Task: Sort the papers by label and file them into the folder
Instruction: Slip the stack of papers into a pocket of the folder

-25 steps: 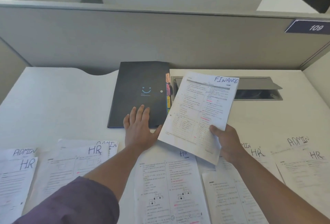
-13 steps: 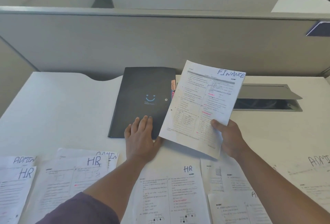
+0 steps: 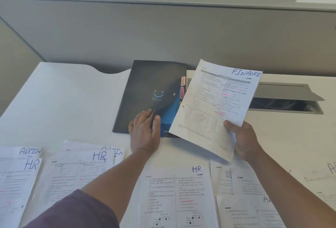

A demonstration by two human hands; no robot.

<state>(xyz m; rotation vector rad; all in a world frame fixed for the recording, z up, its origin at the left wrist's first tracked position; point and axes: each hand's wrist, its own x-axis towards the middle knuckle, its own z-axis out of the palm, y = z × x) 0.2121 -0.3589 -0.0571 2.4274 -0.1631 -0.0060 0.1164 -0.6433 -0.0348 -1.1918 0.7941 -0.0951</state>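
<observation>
Head view looks down on a white desk (image 3: 60,100), with the dark folder (image 3: 151,86) taken as the landmark, lying toward the desk's far edge below a grey partition (image 3: 163,33).

Far left of the folder and nearer the person, a sheet marked "ADMIN" (image 3: 30,151) lies partly under a sheet marked "HR" (image 3: 21,178). Closer to the folder, still to its left and near side, a second "HR" sheet (image 3: 78,171) covers most of another sheet reading "ADMIN" (image 3: 113,151).

The folder's cover carries a small blue smile mark with tiny print below it, too small to read. The left hand (image 3: 144,131) sits at the folder's near right corner, fingers and thumb pinching the cover's edge, which is raised enough to show blue inside. Coloured tabs (image 3: 182,87) stick out along the folder's right edge; one reads "ADMIN", the others I cannot read.

Directly on the near side of the folder lies a third "HR" sheet (image 3: 178,196), printed "ALLEN".

Just right of the folder, the right hand (image 3: 243,140) grips the lower right corner of a printed paper (image 3: 216,107), thumb on top, held off the desk and overlapping the folder's right edge. It reads "FINANCE" and "ALLEN". Behind it, an open grey cable hatch (image 3: 287,98) is sunk in the desk. More sheets (image 3: 247,206) lie to the near right, their labels cut off.
</observation>
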